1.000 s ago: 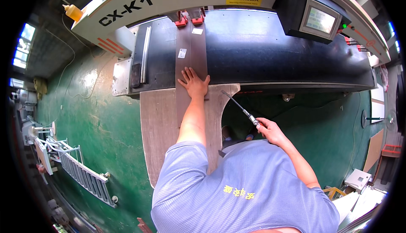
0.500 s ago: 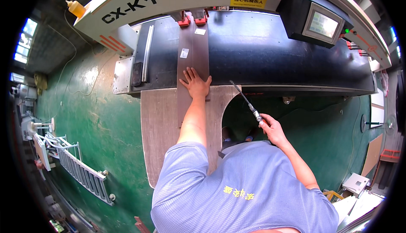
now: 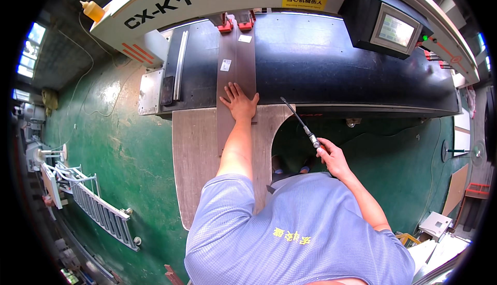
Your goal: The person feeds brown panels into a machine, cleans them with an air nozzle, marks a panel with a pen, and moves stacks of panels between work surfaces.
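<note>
My left hand (image 3: 239, 101) lies flat, fingers spread, on a long narrow wooden board (image 3: 235, 67) that runs from the wooden table (image 3: 194, 161) onto the dark bed of a large machine (image 3: 331, 62). The board's far end sits under red clamps (image 3: 235, 25). My right hand (image 3: 331, 155) grips the handle of a thin metal rod tool (image 3: 299, 121), which points up and left toward the table's curved edge. The tool's tip hovers near the machine's front edge, apart from the board.
A black control box with a screen (image 3: 385, 23) sits at the machine's right. A yellow bottle (image 3: 93, 10) rests on the machine's top left. A metal roller rack (image 3: 93, 205) stands on the green floor at left. Boxes (image 3: 435, 225) lie at lower right.
My left hand has slid the board slightly farther into the machine. My right hand with the rod has stayed near the table's curved cutout, shifting little.
</note>
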{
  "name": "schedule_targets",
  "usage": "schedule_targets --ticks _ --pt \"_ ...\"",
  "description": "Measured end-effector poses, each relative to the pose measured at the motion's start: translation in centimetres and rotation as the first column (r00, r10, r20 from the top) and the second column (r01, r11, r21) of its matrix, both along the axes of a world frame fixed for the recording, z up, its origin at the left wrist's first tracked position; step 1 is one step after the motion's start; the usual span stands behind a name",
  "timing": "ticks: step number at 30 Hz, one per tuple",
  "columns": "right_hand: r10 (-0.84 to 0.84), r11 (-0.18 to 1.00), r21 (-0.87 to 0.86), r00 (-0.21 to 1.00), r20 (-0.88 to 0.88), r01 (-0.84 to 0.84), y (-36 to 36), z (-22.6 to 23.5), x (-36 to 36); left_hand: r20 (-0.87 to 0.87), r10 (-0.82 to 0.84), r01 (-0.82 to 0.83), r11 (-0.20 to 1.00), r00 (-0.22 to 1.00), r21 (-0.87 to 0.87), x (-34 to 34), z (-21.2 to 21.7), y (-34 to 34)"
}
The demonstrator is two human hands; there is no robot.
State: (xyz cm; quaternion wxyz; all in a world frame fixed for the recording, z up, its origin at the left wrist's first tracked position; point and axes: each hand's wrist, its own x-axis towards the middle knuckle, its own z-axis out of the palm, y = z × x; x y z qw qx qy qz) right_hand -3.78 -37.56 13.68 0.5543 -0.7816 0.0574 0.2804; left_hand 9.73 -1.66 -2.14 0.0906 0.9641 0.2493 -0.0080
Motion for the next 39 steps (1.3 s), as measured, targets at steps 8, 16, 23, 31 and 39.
schedule_targets --ticks 8,16,23,31,39 --pt "-0.075 0.997 -0.026 0.997 -0.003 0.075 -0.3 0.4 -0.2 0.022 0.000 0.000 1.000 1.000 -0.004 -0.1 -0.4 0.0" --pt "-0.053 0.999 -0.002 0.998 -0.033 0.053 -0.7 0.5 -0.5 0.058 -0.003 0.003 1.000 0.998 0.003 0.1 -0.7 0.0" --pt "-0.063 0.998 -0.008 0.997 -0.036 0.063 -0.9 0.7 -0.6 0.060 -0.006 0.006 1.000 0.998 0.005 0.0 -0.9 0.1" --pt "-0.061 0.998 -0.017 0.997 -0.044 0.060 -1.1 0.7 -0.7 0.073 -0.009 0.008 1.000 0.997 0.013 0.0 -1.0 0.2" --pt "-0.057 0.998 -0.012 0.997 -0.045 0.056 -1.0 0.7 -0.7 0.047 -0.006 0.006 1.000 0.999 -0.001 0.0 -0.6 0.1"
